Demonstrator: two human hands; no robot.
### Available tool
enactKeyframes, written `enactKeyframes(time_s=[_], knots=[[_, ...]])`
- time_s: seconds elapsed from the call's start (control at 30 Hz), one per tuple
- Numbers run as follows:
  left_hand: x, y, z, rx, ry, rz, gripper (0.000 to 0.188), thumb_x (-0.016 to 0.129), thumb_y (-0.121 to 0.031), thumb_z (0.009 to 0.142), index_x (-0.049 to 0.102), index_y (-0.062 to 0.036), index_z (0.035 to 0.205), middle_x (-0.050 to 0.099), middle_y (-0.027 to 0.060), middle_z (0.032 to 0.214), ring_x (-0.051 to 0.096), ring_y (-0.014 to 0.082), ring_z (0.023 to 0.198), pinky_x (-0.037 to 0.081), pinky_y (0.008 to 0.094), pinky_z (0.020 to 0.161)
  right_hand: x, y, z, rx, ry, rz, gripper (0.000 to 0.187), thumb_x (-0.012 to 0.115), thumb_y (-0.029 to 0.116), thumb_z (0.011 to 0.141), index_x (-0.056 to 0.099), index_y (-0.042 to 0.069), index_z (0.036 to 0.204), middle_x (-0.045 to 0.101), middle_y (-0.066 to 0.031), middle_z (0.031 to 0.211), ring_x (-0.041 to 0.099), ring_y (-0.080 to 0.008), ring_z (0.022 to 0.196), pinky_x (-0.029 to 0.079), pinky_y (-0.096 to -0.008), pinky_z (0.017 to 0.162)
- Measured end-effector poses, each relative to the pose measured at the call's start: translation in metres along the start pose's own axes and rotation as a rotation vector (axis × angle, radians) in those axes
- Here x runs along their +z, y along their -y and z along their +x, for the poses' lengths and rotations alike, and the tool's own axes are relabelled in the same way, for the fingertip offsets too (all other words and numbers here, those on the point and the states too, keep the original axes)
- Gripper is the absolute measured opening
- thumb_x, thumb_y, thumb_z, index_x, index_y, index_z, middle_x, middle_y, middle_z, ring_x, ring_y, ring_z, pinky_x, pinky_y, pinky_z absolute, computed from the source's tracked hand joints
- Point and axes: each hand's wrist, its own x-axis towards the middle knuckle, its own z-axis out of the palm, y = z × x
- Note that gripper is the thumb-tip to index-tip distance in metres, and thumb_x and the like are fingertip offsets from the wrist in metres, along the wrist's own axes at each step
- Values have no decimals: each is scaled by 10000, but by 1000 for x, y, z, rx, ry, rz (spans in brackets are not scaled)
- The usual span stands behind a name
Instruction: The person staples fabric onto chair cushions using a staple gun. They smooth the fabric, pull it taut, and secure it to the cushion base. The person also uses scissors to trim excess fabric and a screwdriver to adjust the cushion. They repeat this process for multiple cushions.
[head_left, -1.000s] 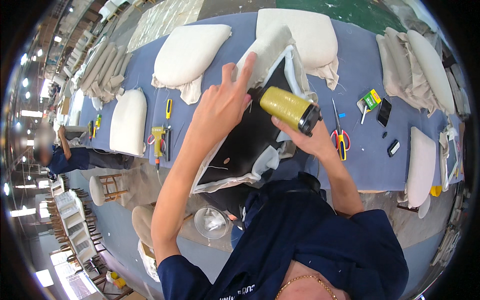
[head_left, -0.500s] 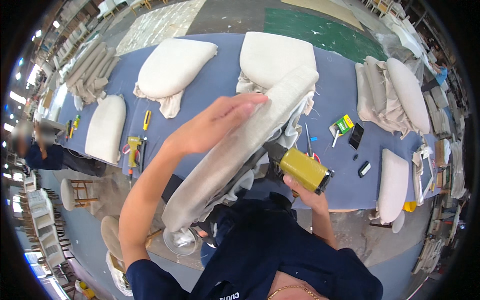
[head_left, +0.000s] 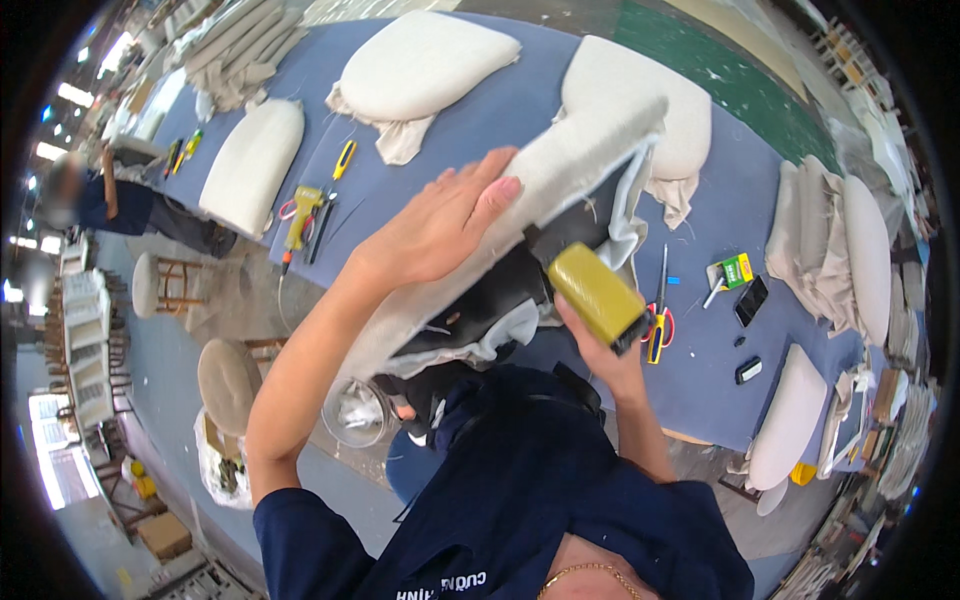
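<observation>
my left hand lies flat on a cushion; my right hand grips a yellow tool
head view: the cushion is tilted before me near the worktop edge, its dark backing by the tool. i judge it light, padded softly over something stiff; best steadied by the padded side, not the loose cloth. the tool looks heavier.

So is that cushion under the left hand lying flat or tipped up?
Tipped up. The cushion shows its pale edge and dark underside together, at a slant, with the left hand against the pale edge.
</observation>
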Motion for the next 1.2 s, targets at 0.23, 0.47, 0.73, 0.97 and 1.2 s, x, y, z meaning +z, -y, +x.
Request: enactKeyframes(time_s=[0.23,0.47,0.73,0.97,1.2], knots=[[9,24,-9,55,-333,382,643,588,-169,1011,315,-170,1593,591,237,1273,652,451,844,520,498,716,15,35,62,137,123,388,361,829,215,892,710,12,1166,733,-23,1011,656,-92,838,528,-271,752],[8,20,-10,96,-282,424,745,651,-148,964,285,-227,1607,542,248,1325,643,470,819,523,500,731,21,34,67,-182,133,49,235,826,160,846,750,23,1020,762,-135,910,728,-279,762,531,-333,728],[3,6,-21,126,-170,426,975,697,-8,841,179,-230,1636,449,270,1443,655,466,829,535,493,779,20,13,36,-212,166,-109,268,822,218,857,758,76,1075,748,-80,929,667,-255,869,478,-360,788],[-5,6,-32,304,-31,121,956,745,-133,862,189,-149,1639,333,256,1593,589,432,1232,463,440,1045,0,30,18,-85,227,75,276,844,204,830,767,75,1061,759,-67,948,655,-245,825,460,-355,809],[25,64,-12,-38,58,-931,561,481,-437,1078,546,-14,1441,667,88,1288,609,176,1178,469,336,1022,-21,25,-26,-53,203,61,300,847,227,838,765,56,1069,767,-70,925,688,-215,773,478,-327,775]])
